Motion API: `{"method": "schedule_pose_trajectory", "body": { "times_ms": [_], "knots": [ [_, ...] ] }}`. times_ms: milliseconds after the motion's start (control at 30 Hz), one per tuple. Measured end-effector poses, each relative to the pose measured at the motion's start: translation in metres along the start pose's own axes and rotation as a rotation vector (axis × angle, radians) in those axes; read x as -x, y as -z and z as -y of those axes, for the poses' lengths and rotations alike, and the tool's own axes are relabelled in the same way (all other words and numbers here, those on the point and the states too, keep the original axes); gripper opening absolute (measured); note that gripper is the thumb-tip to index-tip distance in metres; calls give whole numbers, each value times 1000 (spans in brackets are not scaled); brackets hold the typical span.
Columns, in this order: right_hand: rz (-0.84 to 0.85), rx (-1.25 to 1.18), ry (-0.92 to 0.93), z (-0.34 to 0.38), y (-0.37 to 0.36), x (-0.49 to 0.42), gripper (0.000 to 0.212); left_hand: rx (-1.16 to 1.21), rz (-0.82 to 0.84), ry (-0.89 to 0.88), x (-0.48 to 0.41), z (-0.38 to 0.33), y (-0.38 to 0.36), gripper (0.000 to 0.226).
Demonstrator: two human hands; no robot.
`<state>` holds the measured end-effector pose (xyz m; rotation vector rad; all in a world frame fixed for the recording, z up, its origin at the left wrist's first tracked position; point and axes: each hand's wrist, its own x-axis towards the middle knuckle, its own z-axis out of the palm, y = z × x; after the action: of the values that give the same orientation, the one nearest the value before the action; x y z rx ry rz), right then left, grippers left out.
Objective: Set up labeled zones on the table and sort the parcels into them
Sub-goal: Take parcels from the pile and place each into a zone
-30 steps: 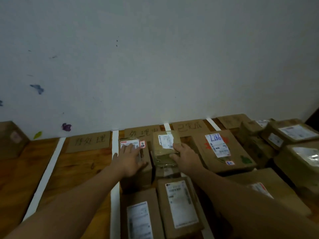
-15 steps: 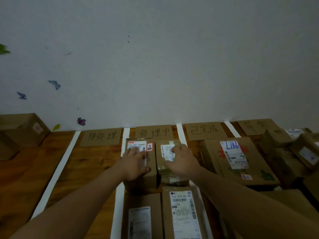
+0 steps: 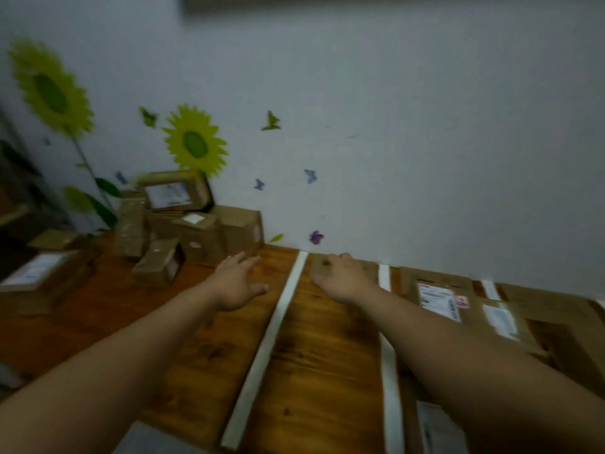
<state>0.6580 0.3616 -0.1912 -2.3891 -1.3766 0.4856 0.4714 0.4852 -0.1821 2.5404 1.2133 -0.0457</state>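
I see a pile of parcels (image 3: pixel 196 231) against the wall, well left of the white tape strip (image 3: pixel 281 322). My left hand (image 3: pixel 235 283) hovers between pile and strip, fingers spread, empty. My right hand (image 3: pixel 340 280), relaxed and empty, hangs just right of the strip over a cardboard sign (image 3: pixel 319 268). All writing is blurred.

The left hand (image 3: pixel 237 283) is above the table (image 3: pixel 320 355), fingers spread, and holds nothing. The right hand (image 3: pixel 340 278) is also empty, with its fingers relaxed over a cardboard sign (image 3: pixel 318 268); the blur hides whether they touch it. Between the hands runs a white strip (image 3: pixel 278 322). Beyond the left hand, to its left, is a pile of parcels (image 3: pixel 196 231). Right of the right hand lies a labelled parcel (image 3: pixel 438 296).
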Motion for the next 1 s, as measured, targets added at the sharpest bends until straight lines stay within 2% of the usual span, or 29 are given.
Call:
{"method": "schedule_pose_trajectory", "body": {
  "times_ms": [67, 333, 733, 1000],
  "knots": [
    [24, -2, 44, 58, -20, -8, 65, 35, -14, 57, 19, 59, 25, 76],
    [166, 54, 176, 211, -96, -52, 68, 147, -48, 293, 48, 232, 66, 76],
    [314, 35, 292, 359, -202, -192, 63, 188, 17, 496, -19, 430, 90, 76],
    [383, -21, 242, 443, -271, -247, 66, 167, 26, 509, -75, 543, 109, 71]
  ]
}}
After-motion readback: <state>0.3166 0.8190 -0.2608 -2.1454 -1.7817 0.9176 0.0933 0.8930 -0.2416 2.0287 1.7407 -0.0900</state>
